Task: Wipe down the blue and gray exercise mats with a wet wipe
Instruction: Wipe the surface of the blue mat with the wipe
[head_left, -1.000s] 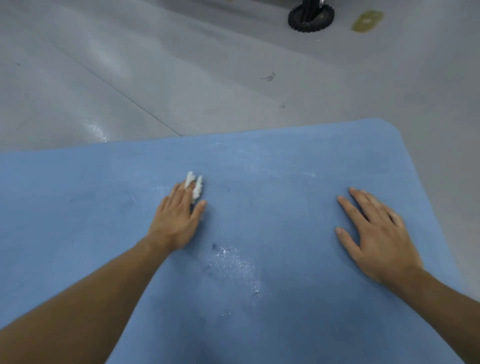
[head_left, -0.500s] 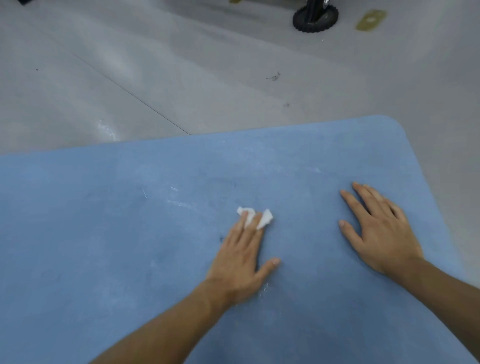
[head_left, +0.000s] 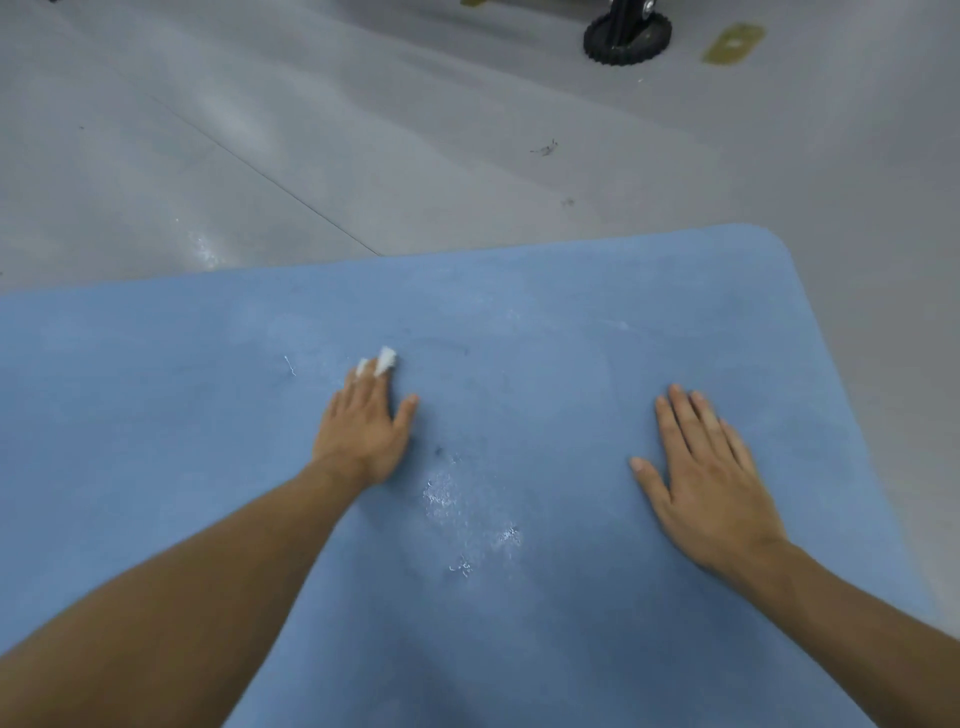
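Blue exercise mat (head_left: 519, 649) fills the lower part of our view, flat on the grey floor (head_left: 260, 130). Its far right corner is rounded and its face looks matte and finely grained, like foam.

Our left hand (head_left: 363, 431) is out on the mat, left of centre, palm down. Its fingers (head_left: 363, 392) are laid straight and close together over the wet wipe (head_left: 382, 361), pressing it onto the mat rather than curling round it. Two crumpled white nubs of the wipe poke out just past the fingertips, and the thumb is angled off to the right, touching the mat.

Our right hand (head_left: 711, 483) is well apart from the left, near the mat's right edge. It lies flat and holds nothing, with straight fingers (head_left: 691, 421) slightly spread and the thumb out to the left.

Between the two hands, nearer the left wrist, we have glistening wet patches (head_left: 452, 499) with a beaded, speckled sheen. Paler, chalky smears lie further up the mat.

Beyond the mat the floor is smooth and faintly glossy, crossed by a thin dark seam (head_left: 270, 182) and marked by a small scuff (head_left: 544, 149). At the top edge we see a black knobbly wheel (head_left: 626, 39), and just right of it a yellowish rectangular patch (head_left: 732, 44) lies flat on the floor.
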